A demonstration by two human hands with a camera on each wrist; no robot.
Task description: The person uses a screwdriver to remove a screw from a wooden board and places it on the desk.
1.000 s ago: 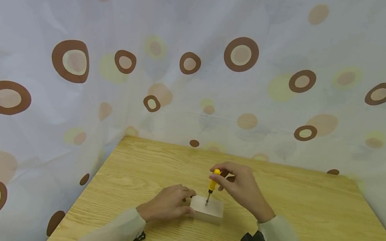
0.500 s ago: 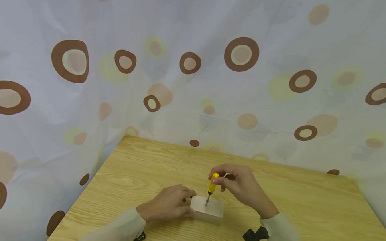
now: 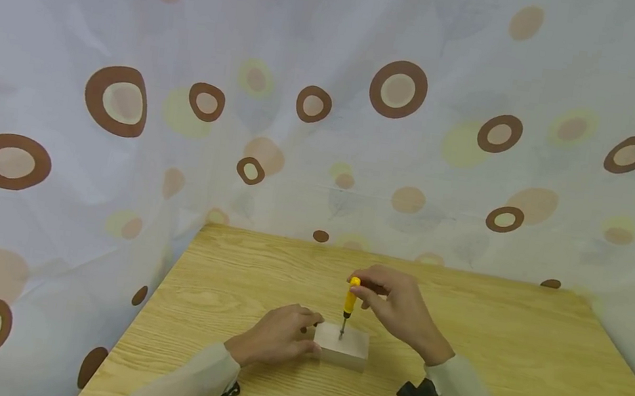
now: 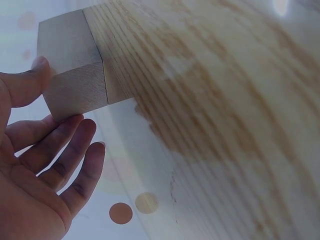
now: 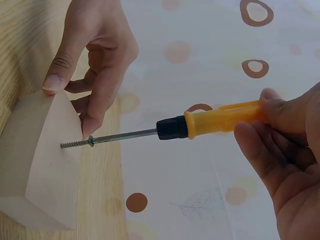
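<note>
A pale wooden block [image 3: 342, 346] lies on the table, and my left hand [image 3: 279, 333] grips its left end between thumb and fingers. In the left wrist view the thumb presses one face of the block [image 4: 75, 60]. A screw [image 5: 76, 144] stands in the block's top face with much of its thread showing. My right hand [image 3: 399, 307] pinches the yellow handle of a screwdriver [image 5: 220, 120] near its top end. The screwdriver's shaft meets the screw head, nearly upright in the head view.
The wood-grain table [image 3: 249, 269] spreads around the block. A white sheet with brown and yellow circles [image 3: 325, 133] hangs behind and at both sides. Black wrist gear [image 3: 415, 393] hangs below the right sleeve.
My right hand dipped slightly and turned at the wrist, then came back up, still holding the screwdriver on the screw. The left hand and block stay in place.
</note>
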